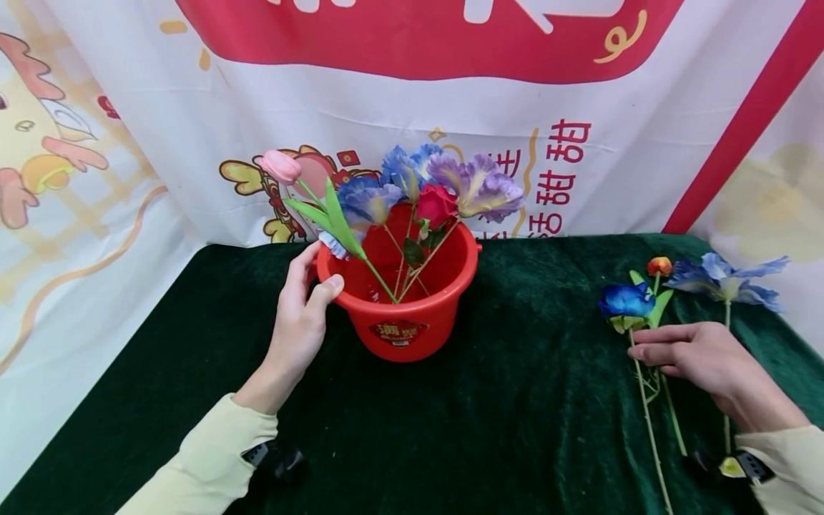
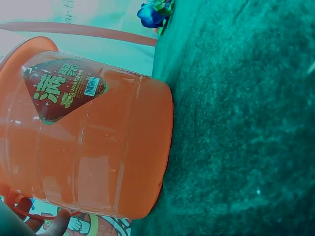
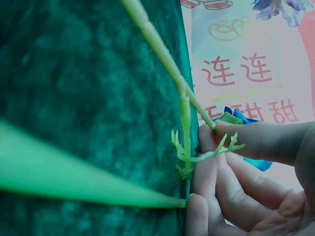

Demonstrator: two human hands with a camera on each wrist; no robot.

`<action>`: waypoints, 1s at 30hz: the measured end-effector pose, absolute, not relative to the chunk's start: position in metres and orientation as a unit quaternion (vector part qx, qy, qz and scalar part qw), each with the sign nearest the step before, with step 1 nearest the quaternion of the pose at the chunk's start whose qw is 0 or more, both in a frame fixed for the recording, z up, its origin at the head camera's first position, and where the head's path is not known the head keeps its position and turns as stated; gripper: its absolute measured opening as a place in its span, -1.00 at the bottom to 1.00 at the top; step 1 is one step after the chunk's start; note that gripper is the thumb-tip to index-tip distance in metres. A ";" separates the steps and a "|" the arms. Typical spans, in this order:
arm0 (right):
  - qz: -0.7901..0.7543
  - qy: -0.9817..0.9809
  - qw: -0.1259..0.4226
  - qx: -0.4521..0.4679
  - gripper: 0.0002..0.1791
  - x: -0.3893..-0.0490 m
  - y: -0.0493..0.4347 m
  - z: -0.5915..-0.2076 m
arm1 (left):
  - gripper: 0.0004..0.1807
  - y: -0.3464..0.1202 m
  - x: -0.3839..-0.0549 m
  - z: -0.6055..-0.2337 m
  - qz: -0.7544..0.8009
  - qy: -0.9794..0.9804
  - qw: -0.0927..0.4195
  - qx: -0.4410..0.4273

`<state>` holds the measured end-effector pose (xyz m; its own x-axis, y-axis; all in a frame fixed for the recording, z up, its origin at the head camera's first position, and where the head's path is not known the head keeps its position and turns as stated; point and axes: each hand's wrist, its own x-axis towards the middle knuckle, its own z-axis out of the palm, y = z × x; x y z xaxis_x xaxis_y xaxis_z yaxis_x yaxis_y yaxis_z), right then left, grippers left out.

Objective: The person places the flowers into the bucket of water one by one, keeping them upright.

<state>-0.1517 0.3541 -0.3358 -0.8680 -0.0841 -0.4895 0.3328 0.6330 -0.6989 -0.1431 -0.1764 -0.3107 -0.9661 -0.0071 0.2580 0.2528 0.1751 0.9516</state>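
Observation:
A red plastic bucket (image 1: 407,326) stands upright on the green cloth, several artificial flowers leaning inside it. Among them are a pink tulip (image 1: 280,167), a red rose (image 1: 436,204) and a purple iris-like bloom (image 1: 479,186). My left hand (image 1: 301,315) holds the bucket's left rim, thumb at the edge; in the left wrist view its fingers (image 2: 59,222) appear beside the handle. On the right, my right hand (image 1: 698,354) pinches the stem (image 3: 162,51) of a blue artificial rose (image 1: 626,304) between thumb and forefinger. Its bloom is mostly hidden behind the hand in the right wrist view.
An orange bud flower (image 1: 659,267) with green leaves lies just behind the blue rose. Farther right is a blue wide-petalled flower (image 1: 727,280), its stem passing behind the right hand. A printed white backdrop (image 1: 618,179) hangs along the cloth's (image 1: 386,443) far edge.

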 end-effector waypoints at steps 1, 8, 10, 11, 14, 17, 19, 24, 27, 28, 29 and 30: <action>-0.429 0.866 0.246 0.074 -0.37 -0.151 0.353 -0.335 | -0.35 -0.176 -0.143 -0.311 -0.638 -0.759 0.102 -0.081; -0.514 0.818 0.240 0.090 -0.47 -0.149 0.349 -0.335 | -0.34 -0.174 -0.145 -0.312 -0.641 -0.756 0.099 -0.085; -0.540 0.801 0.240 0.091 -0.49 -0.149 0.347 -0.335 | -0.35 -0.174 -0.145 -0.312 -0.641 -0.757 0.099 -0.085; -0.553 0.793 0.240 0.090 -0.51 -0.149 0.346 -0.335 | -0.35 -0.174 -0.145 -0.312 -0.640 -0.757 0.100 -0.085; -0.584 0.773 0.232 0.089 -0.64 -0.150 0.343 -0.333 | -0.35 -0.173 -0.145 -0.312 -0.638 -0.759 0.102 -0.085; -0.607 0.759 0.219 0.083 -0.77 -0.152 0.339 -0.330 | -0.34 -0.173 -0.146 -0.311 -0.636 -0.761 0.101 -0.085; -0.616 0.756 0.209 0.080 -0.79 -0.152 0.335 -0.328 | -0.34 -0.173 -0.146 -0.311 -0.637 -0.760 0.099 -0.085; -0.597 0.777 0.184 0.076 -0.66 -0.157 0.323 -0.321 | -0.35 -0.175 -0.144 -0.311 -0.635 -0.762 0.101 -0.078; -0.577 0.795 0.173 0.074 -0.44 -0.160 0.316 -0.318 | -0.34 -0.176 -0.143 -0.311 -0.633 -0.763 0.103 -0.077; -0.573 0.798 0.170 0.073 -0.42 -0.161 0.314 -0.317 | -0.34 -0.176 -0.143 -0.310 -0.633 -0.763 0.103 -0.077; -0.574 0.799 0.168 0.071 -0.45 -0.162 0.313 -0.316 | -0.34 -0.176 -0.143 -0.310 -0.633 -0.763 0.102 -0.076; -0.577 0.797 0.167 0.070 -0.51 -0.163 0.312 -0.315 | -0.34 -0.176 -0.143 -0.310 -0.633 -0.764 0.101 -0.076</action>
